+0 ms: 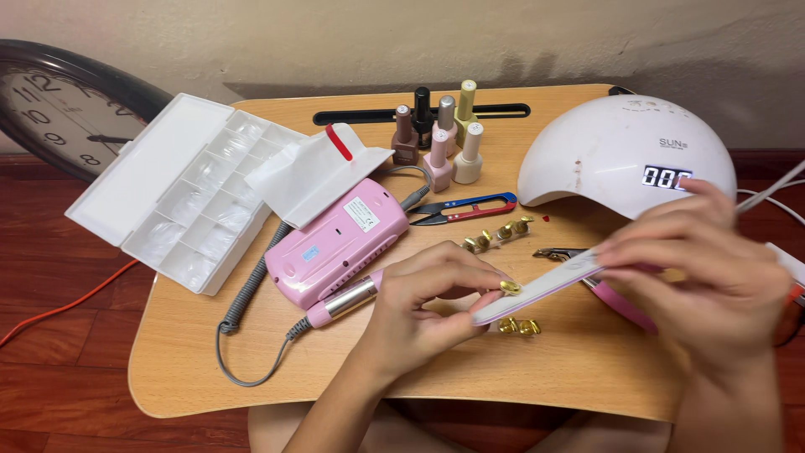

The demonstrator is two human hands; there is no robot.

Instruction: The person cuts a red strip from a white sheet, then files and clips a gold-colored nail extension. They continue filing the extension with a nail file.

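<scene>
- The left hand (419, 306) sits near the middle of the wooden surface (193, 369), its fingers curled in, pinching a small gold nail tip (510, 287) between thumb and fingertips.
- The right hand (713, 268), blurred, is closed around the right end of a long nail file (537, 288), which slants down to the left so that its near end lies against the gold tip.
- Just below the file, two more gold tips (519, 326) rest on the surface; several others (499, 235) lie farther off, beside the scissors.
- A pink nail drill box (335, 243) lies left of the hands, its handpiece (344, 300) reaching toward the left hand and a grey coiled cord (243, 302) looping off to the left.
- An open white case of clear nail tips (180, 197) stands at the far left, with a clear bag (314, 172) leaning on it.
- Six nail polish bottles (440, 134) are grouped at the far middle.
- Small scissors with blue and red handles (465, 208) lie in front of the bottles.
- A white domed nail lamp (625, 151) with a lit display sits at the far right.
- A metal nipper (560, 252) lies near the file, partly hidden.
- A wall clock (59, 109) leans on the floor at the far left.
</scene>
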